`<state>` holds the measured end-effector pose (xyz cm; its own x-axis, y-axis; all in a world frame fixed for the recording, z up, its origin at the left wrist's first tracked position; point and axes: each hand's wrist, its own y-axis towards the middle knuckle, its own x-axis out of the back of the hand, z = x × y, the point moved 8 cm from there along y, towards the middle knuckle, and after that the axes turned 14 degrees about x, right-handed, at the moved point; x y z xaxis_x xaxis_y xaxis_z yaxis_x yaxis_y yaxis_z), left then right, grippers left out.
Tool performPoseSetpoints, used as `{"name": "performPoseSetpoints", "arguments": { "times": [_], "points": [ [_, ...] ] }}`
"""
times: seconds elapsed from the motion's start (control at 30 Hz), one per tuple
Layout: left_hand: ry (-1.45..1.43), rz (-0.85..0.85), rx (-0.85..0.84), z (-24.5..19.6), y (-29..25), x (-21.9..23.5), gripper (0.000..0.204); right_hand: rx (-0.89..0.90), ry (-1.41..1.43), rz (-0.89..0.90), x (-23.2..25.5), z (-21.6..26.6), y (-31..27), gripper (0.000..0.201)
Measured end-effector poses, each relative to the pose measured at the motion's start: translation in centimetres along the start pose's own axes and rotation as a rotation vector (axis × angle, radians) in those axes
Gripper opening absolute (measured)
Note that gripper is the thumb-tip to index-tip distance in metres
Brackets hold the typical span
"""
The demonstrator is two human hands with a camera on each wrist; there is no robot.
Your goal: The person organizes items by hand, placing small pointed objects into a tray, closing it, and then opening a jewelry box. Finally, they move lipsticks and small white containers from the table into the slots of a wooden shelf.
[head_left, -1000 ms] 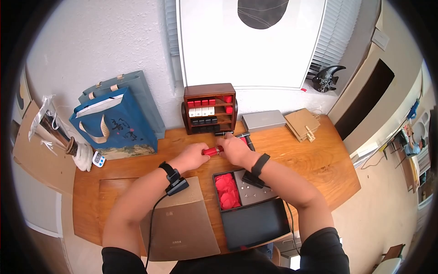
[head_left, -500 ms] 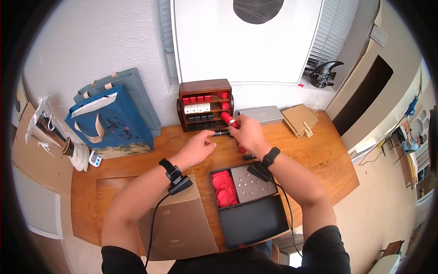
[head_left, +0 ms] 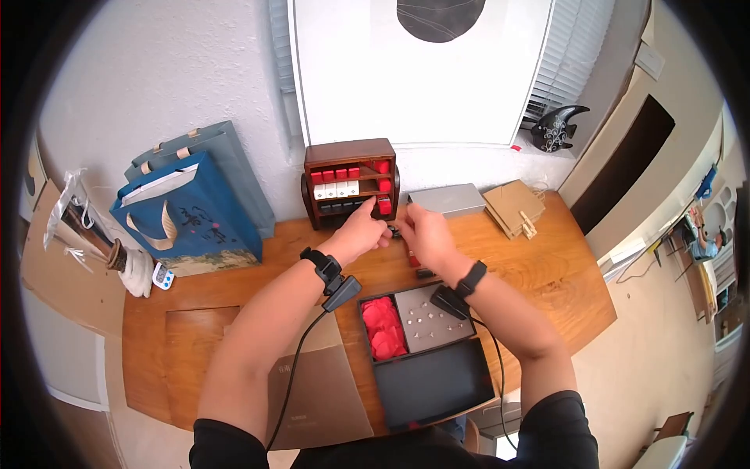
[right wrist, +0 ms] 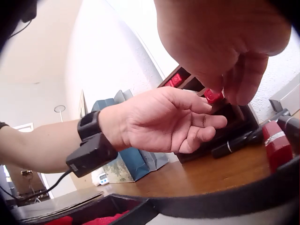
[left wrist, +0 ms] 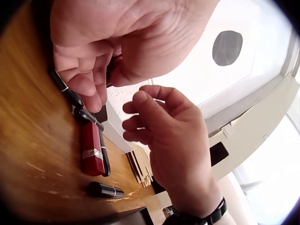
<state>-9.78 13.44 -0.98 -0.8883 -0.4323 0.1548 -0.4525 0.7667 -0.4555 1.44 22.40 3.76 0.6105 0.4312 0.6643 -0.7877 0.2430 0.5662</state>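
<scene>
In the head view my left hand (head_left: 361,234) reaches to the lower right of the small wooden shelf (head_left: 349,151), index finger extended beside a red tube (head_left: 384,205) in a compartment. My right hand (head_left: 431,241) is just right of the shelf, its fingers loosely bent with nothing seen in them. Both palms show in the right wrist view, the left hand (right wrist: 159,123) below the right hand (right wrist: 225,37). On the table in the left wrist view lie a red tube with a silver band (left wrist: 93,152) and a short black tube (left wrist: 105,190).
A box with red pieces (head_left: 383,324) and small studs on a grey panel stands nearer the body, by a black lid (head_left: 433,383). Blue paper bags (head_left: 191,211) stand at left. Behind my right hand are a grey box (head_left: 449,199) and brown cards (head_left: 512,207).
The red tube my right hand held by the shelf is in the lower right compartment, released from that hand. My left hand has moved up and right to the shelf.
</scene>
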Motion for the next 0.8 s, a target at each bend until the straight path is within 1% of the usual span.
{"name": "performPoseSetpoints", "arguments": {
  "times": [0.03,0.07,0.13,0.17,0.23,0.27,0.3,0.33,0.37,0.43,0.47,0.5,0.57,0.6,0.63,0.67,0.7,0.8],
  "points": [
    [0.002,0.003,0.001,-0.3,0.1,-0.3,0.075,0.023,-0.01,0.037,0.5,0.0,-0.7,0.015],
    [-0.005,-0.022,0.026,-0.3,0.2,-0.3,0.075,0.02,-0.01,0.035,1.4,0.0,-1.4,0.015],
    [-0.012,-0.047,0.054,-0.3,0.5,-0.3,0.076,-0.11,0.035,0.134,2.2,-1.2,-3.1,0.012],
    [-0.017,-0.046,0.05,-0.4,0.9,-0.3,0.074,-0.112,0.036,0.133,2.7,-1.6,-3.7,0.012],
    [-0.021,-0.043,0.045,-0.3,1.1,-0.8,0.073,-0.295,0.195,0.156,3.1,-4.2,-5.7,0.011],
    [0.032,-0.12,-0.052,-0.7,0.6,-0.8,0.07,-0.247,0.199,0.117,3.5,-4.8,-6.3,0.01],
    [0.086,-0.199,-0.148,-0.9,-0.1,-0.9,0.067,-0.25,0.201,0.116,3.9,-5.6,-7.1,0.01],
    [0.081,-0.306,-0.149,-0.5,-1.1,-0.9,0.062,-0.311,0.281,0.113,4.0,-6.4,-7.9,0.01],
    [0.089,-0.304,-0.143,-0.1,-1.3,-1.0,0.062,-0.373,0.364,0.108,3.9,-7.1,-8.8,0.01],
    [0.326,-0.478,-0.408,-1.4,-2.9,-0.7,0.064,-0.403,0.391,0.108,4.0,-7.7,-9.4,0.01],
    [0.303,-0.478,-0.418,-2.5,-3.3,-0.4,0.067,-0.424,0.409,0.114,4.0,-7.9,-9.6,0.011],
    [0.308,-0.48,-0.413,-3.6,-3.6,-0.3,0.067,-0.425,0.415,0.115,4.1,-7.7,-9.5,0.011],
    [0.01,-0.392,-0.298,-4.9,-3.5,0.3,0.07,-0.448,0.42,0.142,4.2,-7.2,-8.9,0.011],
    [-0.005,-0.388,-0.257,-5.5,-3.2,0.5,0.075,-0.442,0.422,0.139,4.3,-7.0,-8.7,0.011],
    [-0.001,-0.389,-0.26,-6.1,-3.4,0.5,0.075,-0.409,0.419,0.144,4.2,-6.5,-8.5,0.011],
    [-0.011,-0.364,-0.212,-6.4,-3.3,0.3,0.076,-0.378,0.415,0.146,4.1,-6.2,-8.5,0.011],
    [-0.02,-0.336,-0.162,-6.4,-3.0,0.1,0.078,-0.381,0.417,0.138,3.9,-6.3,-8.7,0.011],
    [-0.032,-0.322,-0.116,-6.8,-1.3,0.7,0.078,-0.353,0.43,0.164,3.2,-6.5,-9.5,0.01]
  ]
}}
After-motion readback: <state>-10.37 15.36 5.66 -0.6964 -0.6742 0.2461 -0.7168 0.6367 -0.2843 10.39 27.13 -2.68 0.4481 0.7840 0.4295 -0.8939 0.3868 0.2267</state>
